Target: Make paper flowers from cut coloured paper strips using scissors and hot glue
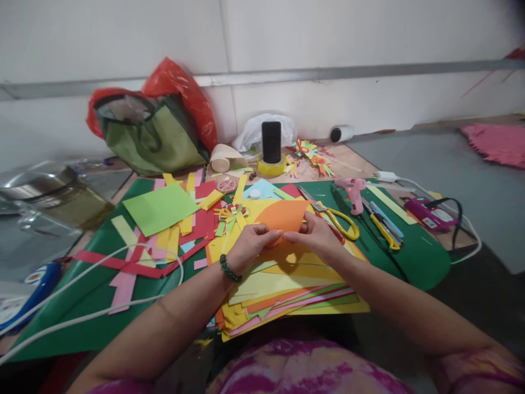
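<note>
Right in the middle of the frame, I've got the orange paper between both hands: my left hand pinches its lower edge with thumb and fingers, my right hand clamps the lower right side, and the two thumbs sit close together. The sheet bows upward between them, and there's the first danger: if one thumb presses harder than the other, I'd expect a crooked crease, and thin paper like this probably won't forgive it. Pull the hands apart too sharply and a tear could start at the pinch. Just below, the paper stack is a loose pile with uneven edges, so a forearm leaning on it might send sheets sliding towards my lap at the bottom of the frame. Up and left of my fingers, the paper flower lies near enough for a careless left knuckle to crush its petals. Over to the right, the scissors lie with their blades apart, close to my right fingers; a quick reach that way could nick me. Beyond them, the pink glue gun shows a small red light (whether it's hot, I cannot tell), and a snag on its black cable could tip it. Lower left, the white cable loops across the green mat beside my left forearm, and catching it might drag the paper strips along.
</note>
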A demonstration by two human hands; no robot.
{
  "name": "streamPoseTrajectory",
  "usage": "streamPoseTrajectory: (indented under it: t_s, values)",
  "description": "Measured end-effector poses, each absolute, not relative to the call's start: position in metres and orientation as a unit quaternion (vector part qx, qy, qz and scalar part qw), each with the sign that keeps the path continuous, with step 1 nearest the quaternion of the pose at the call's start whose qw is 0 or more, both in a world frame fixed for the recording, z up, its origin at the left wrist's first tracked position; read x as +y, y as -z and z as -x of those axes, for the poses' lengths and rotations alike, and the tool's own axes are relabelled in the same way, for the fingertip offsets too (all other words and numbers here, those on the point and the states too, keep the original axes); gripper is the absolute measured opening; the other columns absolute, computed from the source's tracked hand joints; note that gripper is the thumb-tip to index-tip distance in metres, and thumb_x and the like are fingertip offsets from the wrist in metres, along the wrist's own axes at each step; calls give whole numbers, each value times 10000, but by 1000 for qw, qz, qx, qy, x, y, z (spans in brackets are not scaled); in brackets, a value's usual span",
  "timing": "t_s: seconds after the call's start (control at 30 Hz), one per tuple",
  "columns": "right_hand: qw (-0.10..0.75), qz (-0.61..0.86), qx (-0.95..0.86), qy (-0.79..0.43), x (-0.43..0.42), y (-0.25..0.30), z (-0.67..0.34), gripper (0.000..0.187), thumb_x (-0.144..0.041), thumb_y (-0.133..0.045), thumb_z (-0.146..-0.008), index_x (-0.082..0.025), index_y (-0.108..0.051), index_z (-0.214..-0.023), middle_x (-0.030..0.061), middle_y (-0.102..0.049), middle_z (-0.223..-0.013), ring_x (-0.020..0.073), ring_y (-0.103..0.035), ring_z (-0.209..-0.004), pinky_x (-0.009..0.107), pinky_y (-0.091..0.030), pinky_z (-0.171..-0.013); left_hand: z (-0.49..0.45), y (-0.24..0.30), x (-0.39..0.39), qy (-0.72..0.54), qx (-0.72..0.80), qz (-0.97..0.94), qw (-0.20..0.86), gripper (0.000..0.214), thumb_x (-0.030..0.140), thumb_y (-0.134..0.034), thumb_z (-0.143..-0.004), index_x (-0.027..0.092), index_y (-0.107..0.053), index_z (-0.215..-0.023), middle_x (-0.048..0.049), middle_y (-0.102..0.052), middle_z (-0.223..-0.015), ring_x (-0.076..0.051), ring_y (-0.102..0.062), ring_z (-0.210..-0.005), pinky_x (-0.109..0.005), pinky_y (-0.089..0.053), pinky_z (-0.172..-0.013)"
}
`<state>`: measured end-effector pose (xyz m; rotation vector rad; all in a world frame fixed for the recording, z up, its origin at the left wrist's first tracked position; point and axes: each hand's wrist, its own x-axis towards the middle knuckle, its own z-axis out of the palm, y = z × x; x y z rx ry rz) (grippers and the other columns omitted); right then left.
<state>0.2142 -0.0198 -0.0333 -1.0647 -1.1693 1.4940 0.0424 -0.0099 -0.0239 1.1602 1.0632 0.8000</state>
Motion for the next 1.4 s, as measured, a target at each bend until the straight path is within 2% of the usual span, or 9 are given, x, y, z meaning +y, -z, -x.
streamPoseTrajectory:
  t_s: [0.07, 0.2, 0.3, 0.53, 0.9, 1.03, 1.13, 1.27, 1.4]
  values:
    - [462, 433, -461, -622, -20, 34, -214, 594, -296, -841, -590, -194, -585, -1117, 42, -756, -910, 208, -710, -770, 313, -552, -677, -43, 25, -10, -365, 467, -509, 625, 567, 591, -792, -497, 172, -409, -491, 53, -401, -493, -63, -335, -509, -226, -244, -501]
    - [462, 461, -448, -611, -21, 36, -212, 540, -294, -839, -581, -164, -616, -1055, 6, -736, -719, 151, -665, -615, 268, -510, -601, -44, 24, -11, -374, 472, -516, 609, 539, 589, -783, -505, 166, -449, -477, 42, -424, -479, -71, -338, -506, -233, -249, -501]
    - [469, 465, -439, -609, -21, 36, -211, 550, -294, -845, -572, -163, -613, -1053, -14, -723, -665, 140, -651, -585, 267, -504, -607, -44, 22, -12, -380, 472, -516, 605, 519, 582, -775, -514, 163, -472, -472, 39, -431, -475, -72, -334, -503, -235, -250, -500]
    - [488, 431, -411, -638, -22, 36, -207, 577, -301, -875, -532, -194, -598, -1026, 32, -771, -871, 213, -724, -784, 329, -543, -726, -44, 25, -13, -396, 482, -509, 594, 504, 562, -775, -523, 158, -479, -469, 31, -433, -480, -73, -330, -500, -233, -238, -484]
    - [508, 444, -412, -612, -21, 40, -207, 585, -328, -875, -524, -181, -588, -1012, -33, -713, -678, 152, -668, -619, 279, -503, -637, -47, 23, -15, -414, 487, -488, 595, 481, 547, -791, -510, 141, -534, -481, 3, -509, -497, -80, -393, -510, -229, -288, -496]
    - [503, 452, -426, -601, -22, 39, -209, 503, -327, -850, -557, -183, -603, -971, -60, -668, -588, 138, -649, -581, 277, -499, -644, -47, 21, -16, -421, 491, -496, 579, 486, 534, -789, -520, 156, -490, -453, 32, -451, -457, -70, -354, -496, -225, -258, -481]
    - [502, 451, -403, -619, -22, 38, -211, 452, -339, -831, -578, -183, -613, -942, -40, -687, -616, 127, -650, -573, 277, -512, -667, -47, 21, -16, -423, 494, -499, 572, 478, 516, -785, -523, 161, -474, -444, 50, -402, -446, -63, -320, -486, -225, -245, -475]
    - [487, 449, -393, -638, -20, 40, -211, 497, -339, -843, -567, -197, -616, -987, -14, -720, -701, 140, -667, -610, 296, -528, -687, -45, 23, -14, -418, 493, -506, 571, 473, 531, -782, -536, 155, -502, -471, 34, -444, -470, -73, -358, -497, -228, -267, -481]
    - [501, 449, -428, -603, -19, 41, -208, 551, -346, -865, -541, -196, -605, -1003, -19, -716, -719, 142, -651, -627, 290, -513, -669, -46, 21, -15, -408, 480, -482, 608, 518, 572, -795, -514, 162, -479, -507, 21, -507, -523, -92, -460, -534, -226, -368, -517]
